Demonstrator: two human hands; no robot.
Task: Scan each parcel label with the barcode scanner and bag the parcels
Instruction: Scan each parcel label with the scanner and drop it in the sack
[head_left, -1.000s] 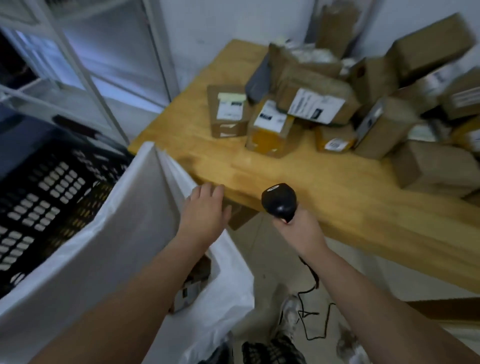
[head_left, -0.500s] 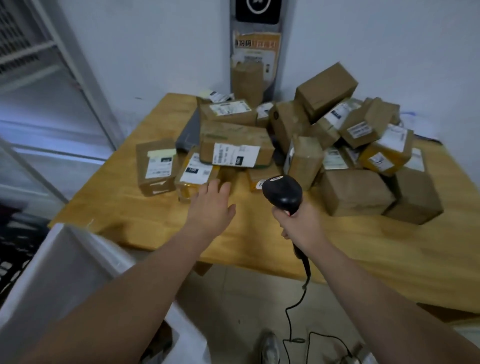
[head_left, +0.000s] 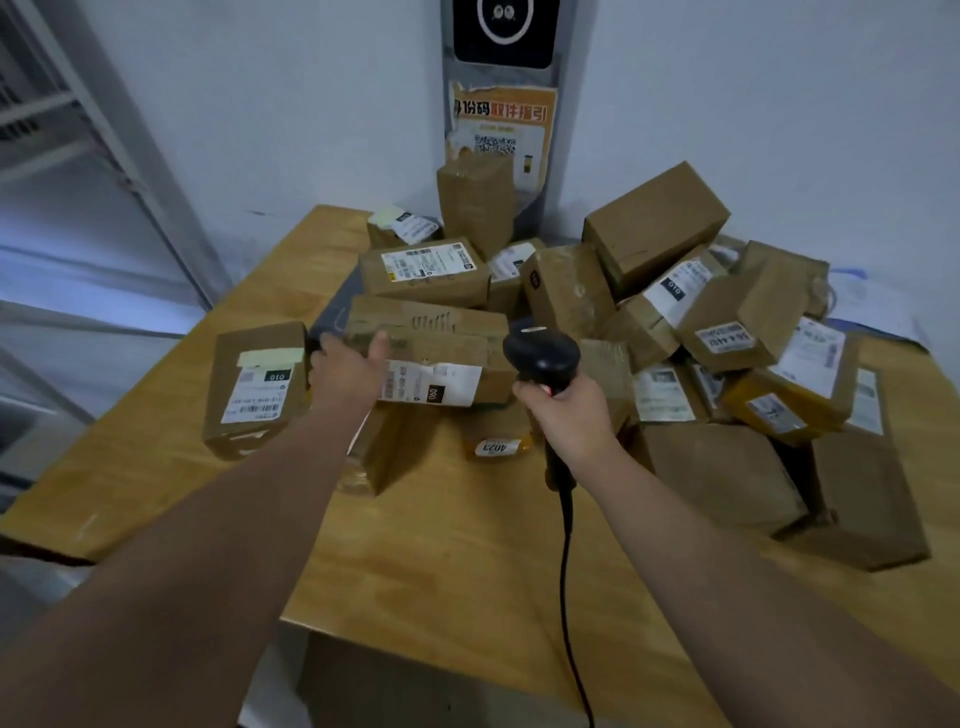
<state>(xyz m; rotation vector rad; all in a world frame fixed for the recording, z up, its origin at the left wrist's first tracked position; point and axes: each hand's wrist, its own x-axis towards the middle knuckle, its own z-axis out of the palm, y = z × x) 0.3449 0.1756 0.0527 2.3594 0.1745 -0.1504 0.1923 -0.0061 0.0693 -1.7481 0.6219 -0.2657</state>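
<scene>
Step in hand, as I read it: pull the next box and scan it.

Left grip (head_left: 350, 366) is at the left end of the long parcel (head_left: 441, 338), which lies on top at the front of the pile (head_left: 654, 234), mid-desk (head_left: 467, 561). The thumb is on its near face and the fingers reach past the end toward the grey mailer (head_left: 332, 312). It's spread wide, and I can't tell whether it has clamped.

Right grip (head_left: 569, 421) is wrapped round the handle of the barcode scanner (head_left: 543, 356), head up, just right of that parcel's label (head_left: 431, 384). The cable (head_left: 566, 545) hangs off the desk's front edge.

To do it well:
- The label faces us on the parcel's front. The thumb sits near the label's left end, so keep it off the barcode.
- Holding a long box by one end will likely let it droop. Get the fingers well round the end, or slide it toward us before lifting.
- It rests on other boxes, including the small yellow parcel (head_left: 496, 444) below. Lift it clear rather than dragging it, or they may shift.
- The scanner head is almost beside the label. Back it off and square the window to the barcode.
- Watch that the cable doesn't snag on the desk edge.
- The bag is not in view from here.
</scene>
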